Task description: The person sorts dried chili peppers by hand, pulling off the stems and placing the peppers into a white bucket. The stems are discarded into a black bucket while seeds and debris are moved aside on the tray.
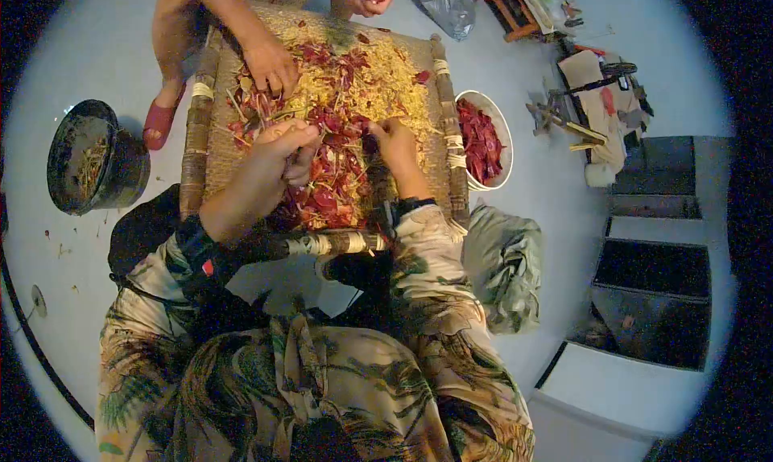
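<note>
Nearest the camera is the wearer's patterned garment point(322, 381), covering lap and both sleeves. From the left: a black bucket point(129, 162) on the floor contains dry stalks point(90, 162). Beside it is a co-worker's red slipper point(159, 124). A wood-framed woven table point(196, 128) follows. On it, one co-worker's hand point(271, 63) reaches down into the heap. The wearer's left hand point(278, 152) is above the heap, fingers folded and clenched; contents, if any, cannot be determined. Red petals point(326, 200) lie along the middle of the table, with yellow bits point(390, 68) spread mainly beyond them. The wearer's right hand point(400, 150) has its fingertips at the petals' right edge; whether it grips any cannot be determined. Just right of the table, a white bucket point(506, 136) holds more red petals. Nearer the wearer is a crumpled grey-green sack point(507, 261).
</note>
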A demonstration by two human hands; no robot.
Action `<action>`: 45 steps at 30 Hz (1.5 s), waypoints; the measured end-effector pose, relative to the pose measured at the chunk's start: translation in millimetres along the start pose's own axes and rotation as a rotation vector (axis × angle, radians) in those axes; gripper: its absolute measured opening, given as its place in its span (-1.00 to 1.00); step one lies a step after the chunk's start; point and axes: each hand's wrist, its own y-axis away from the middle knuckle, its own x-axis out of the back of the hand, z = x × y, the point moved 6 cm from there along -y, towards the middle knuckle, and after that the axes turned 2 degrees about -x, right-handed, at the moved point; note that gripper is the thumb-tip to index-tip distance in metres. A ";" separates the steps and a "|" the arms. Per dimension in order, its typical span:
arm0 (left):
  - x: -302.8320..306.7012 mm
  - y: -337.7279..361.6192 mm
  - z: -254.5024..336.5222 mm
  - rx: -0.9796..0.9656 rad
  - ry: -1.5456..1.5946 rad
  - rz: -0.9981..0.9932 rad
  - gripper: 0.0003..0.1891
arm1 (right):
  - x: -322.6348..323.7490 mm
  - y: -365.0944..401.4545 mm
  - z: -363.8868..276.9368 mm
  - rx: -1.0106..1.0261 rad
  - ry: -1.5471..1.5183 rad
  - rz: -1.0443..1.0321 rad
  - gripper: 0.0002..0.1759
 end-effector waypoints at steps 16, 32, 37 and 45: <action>5.9 -9.3 -11.8 -0.075 -0.137 0.022 -0.89 | 30.5 39.2 -50.6 -0.146 -1.075 -0.310 -0.77; 14.0 -14.3 -23.9 -0.092 -0.320 0.048 -0.88 | 67.4 47.6 -13.5 0.096 -0.401 0.231 -0.93; 6.0 -5.8 -16.0 -0.085 -0.338 0.104 -0.89 | 127.4 36.6 53.9 -0.392 -1.377 0.495 -0.90; -1.9 0.3 -10.2 -0.039 -0.402 0.077 -0.89 | 38.1 2.3 64.5 -0.035 -0.555 0.082 -0.74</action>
